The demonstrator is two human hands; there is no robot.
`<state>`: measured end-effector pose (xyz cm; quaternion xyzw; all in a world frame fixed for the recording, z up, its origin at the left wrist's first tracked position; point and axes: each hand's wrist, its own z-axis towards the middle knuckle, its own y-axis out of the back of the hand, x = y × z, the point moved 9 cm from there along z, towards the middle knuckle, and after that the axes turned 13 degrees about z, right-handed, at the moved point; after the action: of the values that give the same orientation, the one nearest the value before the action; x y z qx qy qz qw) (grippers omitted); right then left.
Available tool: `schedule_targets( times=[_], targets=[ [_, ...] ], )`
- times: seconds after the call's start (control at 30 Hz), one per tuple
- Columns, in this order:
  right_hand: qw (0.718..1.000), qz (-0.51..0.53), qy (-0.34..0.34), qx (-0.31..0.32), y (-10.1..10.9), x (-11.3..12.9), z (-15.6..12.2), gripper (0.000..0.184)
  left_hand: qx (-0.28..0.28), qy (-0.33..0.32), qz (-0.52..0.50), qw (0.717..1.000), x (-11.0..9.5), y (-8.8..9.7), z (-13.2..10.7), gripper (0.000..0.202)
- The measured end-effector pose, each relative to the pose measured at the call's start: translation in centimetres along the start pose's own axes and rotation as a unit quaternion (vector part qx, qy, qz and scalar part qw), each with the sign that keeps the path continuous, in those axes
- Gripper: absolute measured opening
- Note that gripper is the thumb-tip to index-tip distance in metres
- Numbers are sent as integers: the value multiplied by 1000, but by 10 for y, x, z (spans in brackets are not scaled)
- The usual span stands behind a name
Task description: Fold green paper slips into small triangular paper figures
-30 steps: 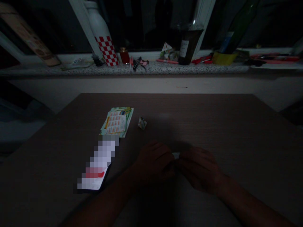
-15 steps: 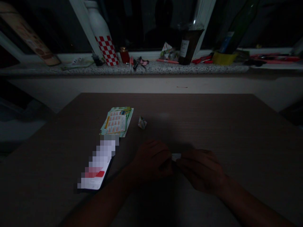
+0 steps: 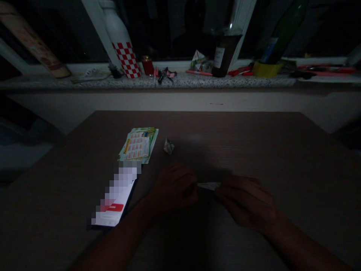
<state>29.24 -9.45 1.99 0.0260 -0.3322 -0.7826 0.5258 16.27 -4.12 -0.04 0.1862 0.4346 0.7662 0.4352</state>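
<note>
Between my hands stretches a narrow, pale piece of folded paper [image 3: 208, 186], dim in the low light. My left hand [image 3: 176, 188] is closed, pinching the paper's left end. At its right end, the thumb and fingers of my right hand [image 3: 246, 201] are closed on it too. Most of the paper's ends are hidden under the fingers. Beyond my left hand, a small folded paper shape [image 3: 169, 146] with points stands on the table. Left of it lies a stack of printed paper sheets [image 3: 138, 145].
A lit phone [image 3: 114, 201] lies left of my left forearm on the wooden table [image 3: 254, 139]. Along the stone windowsill [image 3: 180, 83] stand a red-checked white bottle [image 3: 126, 56], a small red jar [image 3: 147, 66], a dark plastic cup [image 3: 221, 56] and a green bottle [image 3: 287, 30].
My hands have moved slightly apart, the left one leftward and the right one rightward. More of the pale paper now shows between them.
</note>
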Motion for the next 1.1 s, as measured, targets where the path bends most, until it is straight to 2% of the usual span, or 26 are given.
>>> schedule_targets(
  times=[0.1,0.2,0.27,0.33,0.47,0.57,0.67,0.8,0.97,1.1],
  targets=[
    [999,17,-34,-14,9,-4,3,17,14,19,4,1000,10,1,-2,5],
    [992,23,-116,-39,21,-20,3,15,7,46,23,999,21,7,-4,5],
    [987,40,-147,-50,24,-29,2,11,0,51,27,998,23,9,-4,7],
    [982,90,-165,-22,15,-37,0,9,-5,54,24,998,20,10,-3,8],
    [952,176,-248,40,-11,-60,-9,9,6,47,7,999,10,5,-2,10],
    [931,205,-299,42,-23,-75,-17,14,18,45,-8,999,7,-1,-3,12],
    [925,206,-314,59,-35,-82,-21,13,51,30,-28,998,2,-11,-2,14],
    [934,177,-296,91,-46,-85,-21,12,115,4,-45,992,-6,-25,-2,22],
    [948,159,-253,112,-44,-82,-22,20,189,8,-48,981,-8,-36,-4,32],
    [947,164,-219,167,-42,-70,-22,18,222,9,-50,974,-10,-39,-5,38]
  ],
)
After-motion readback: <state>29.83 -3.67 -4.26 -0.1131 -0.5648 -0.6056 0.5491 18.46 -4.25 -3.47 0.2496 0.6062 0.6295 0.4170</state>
